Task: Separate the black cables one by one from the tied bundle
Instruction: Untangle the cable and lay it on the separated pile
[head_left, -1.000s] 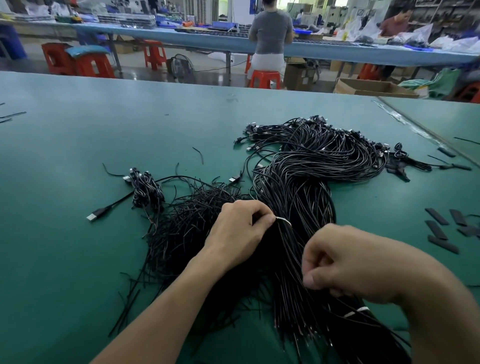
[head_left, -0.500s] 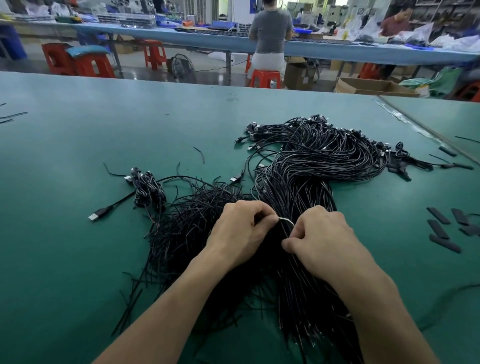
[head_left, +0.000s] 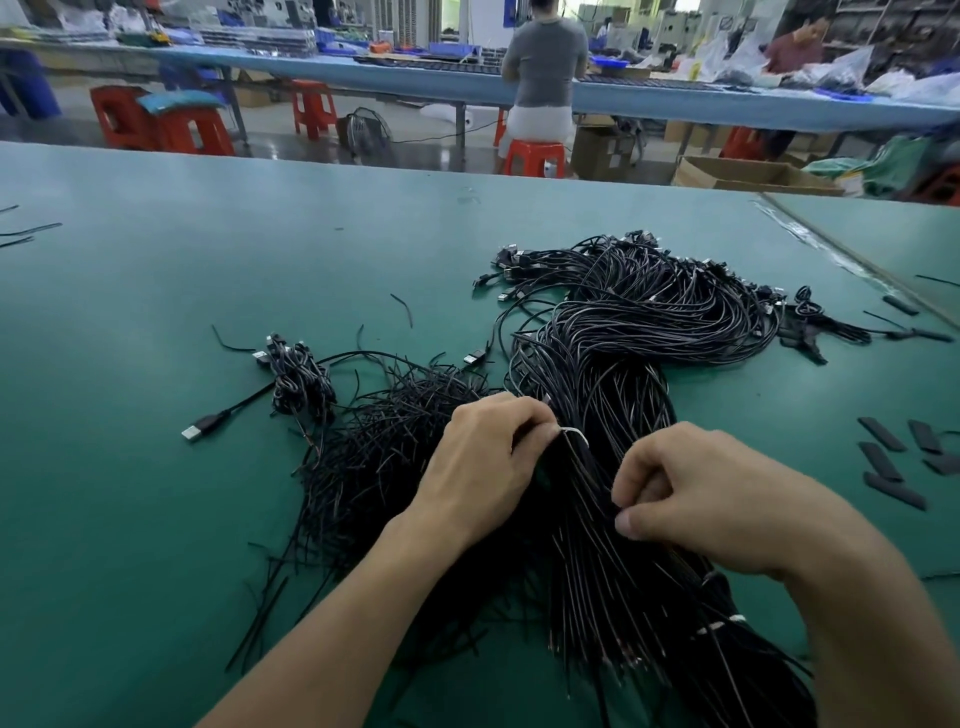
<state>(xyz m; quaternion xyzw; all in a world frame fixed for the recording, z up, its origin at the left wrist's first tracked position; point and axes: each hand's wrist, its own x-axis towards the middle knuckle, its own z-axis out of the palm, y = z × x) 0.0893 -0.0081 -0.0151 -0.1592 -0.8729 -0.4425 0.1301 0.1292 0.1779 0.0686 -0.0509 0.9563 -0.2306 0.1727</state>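
Right grip (head_left: 696, 499) has drawn back from the white tie (head_left: 576, 434), pinching a black cable (head_left: 605, 499); left grip (head_left: 488, 457) holds the tied bundle (head_left: 623, 374) beside offcuts (head_left: 374, 441).

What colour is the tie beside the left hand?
White: the tie shows best in the head view.

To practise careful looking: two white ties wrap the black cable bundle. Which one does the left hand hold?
The upper tie, farther up the bundle: the left hand pinches it. The lower tie lies untouched, nearer the camera.
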